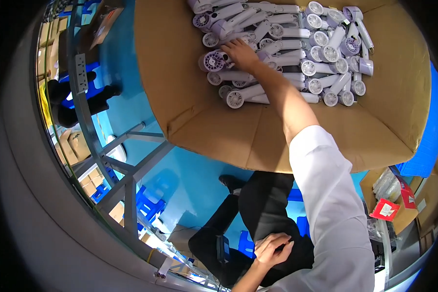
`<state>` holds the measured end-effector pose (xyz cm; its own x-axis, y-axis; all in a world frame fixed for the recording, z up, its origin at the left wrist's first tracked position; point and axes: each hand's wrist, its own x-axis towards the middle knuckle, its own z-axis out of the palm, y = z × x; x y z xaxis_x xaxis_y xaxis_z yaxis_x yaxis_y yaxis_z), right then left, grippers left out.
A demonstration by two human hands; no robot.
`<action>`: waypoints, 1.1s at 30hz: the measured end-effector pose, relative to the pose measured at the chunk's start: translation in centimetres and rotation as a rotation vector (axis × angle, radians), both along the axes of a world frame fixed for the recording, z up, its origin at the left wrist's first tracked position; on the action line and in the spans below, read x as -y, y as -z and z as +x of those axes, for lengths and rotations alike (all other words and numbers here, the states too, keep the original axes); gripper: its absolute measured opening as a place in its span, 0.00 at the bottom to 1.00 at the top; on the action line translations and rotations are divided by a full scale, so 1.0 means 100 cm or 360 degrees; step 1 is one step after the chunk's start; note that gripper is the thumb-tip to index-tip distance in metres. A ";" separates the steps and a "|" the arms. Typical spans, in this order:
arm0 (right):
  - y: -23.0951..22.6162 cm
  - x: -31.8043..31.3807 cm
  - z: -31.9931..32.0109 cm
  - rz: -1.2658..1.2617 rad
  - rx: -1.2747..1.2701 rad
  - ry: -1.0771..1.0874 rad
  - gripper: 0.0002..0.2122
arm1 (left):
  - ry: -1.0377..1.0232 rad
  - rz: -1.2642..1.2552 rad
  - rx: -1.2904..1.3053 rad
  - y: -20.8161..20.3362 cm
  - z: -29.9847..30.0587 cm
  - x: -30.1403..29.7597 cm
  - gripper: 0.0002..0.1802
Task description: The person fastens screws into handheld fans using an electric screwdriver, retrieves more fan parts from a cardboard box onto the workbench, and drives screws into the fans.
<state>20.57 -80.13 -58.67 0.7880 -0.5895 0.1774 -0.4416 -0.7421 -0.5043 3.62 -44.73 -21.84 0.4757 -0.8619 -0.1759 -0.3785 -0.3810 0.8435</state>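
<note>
The things in the carton look like handheld fans (329, 53), white to pale lilac, each with a short round head set on a long, straight, smooth handle. The heads carry circular grilles with fine spokes radiating from a small hub; a few grilles are darker purple, among them that of a lilac fan (214, 61) near the left of the heap. Small wire-like loops show at some handle ends. The fans lie on their sides, overlapping, many with handles running across the carton, others slanted, inside one large brown cardboard box (219, 141) whose near wall bends toward the person.

At least twenty round heads can be counted; the full number cannot be told, since many are covered by others. Three grilles stand out as clearly purple.

Two hands are in view. The right hand (241, 53) reaches into the box, palm down, its fingers on the fans just beside the lilac fan; whether it grasps one cannot be told. The left hand (273, 248) rests over the person's dark-clothed leg, released, fingers loosely bent, with nothing visible in it.

One dark flat device (223, 249) lies by the left leg. One grey power strip (82, 73) is fixed to a metal frame (119, 165) at left.
</note>
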 end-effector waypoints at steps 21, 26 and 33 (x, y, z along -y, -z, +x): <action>-0.495 -0.193 -0.308 0.0678 0.0350 0.0335 0.22 | -0.0174 -0.0112 -0.0189 -0.084 -0.052 -0.077 0.29; -0.592 -0.338 -0.332 0.1187 0.0261 -0.0102 0.18 | -0.0387 -0.0638 -0.0384 -0.168 -0.091 -0.137 0.39; -0.632 -0.519 -0.297 0.1276 0.0377 -0.0788 0.20 | -0.0913 -0.1061 0.0160 -0.199 -0.096 -0.293 0.32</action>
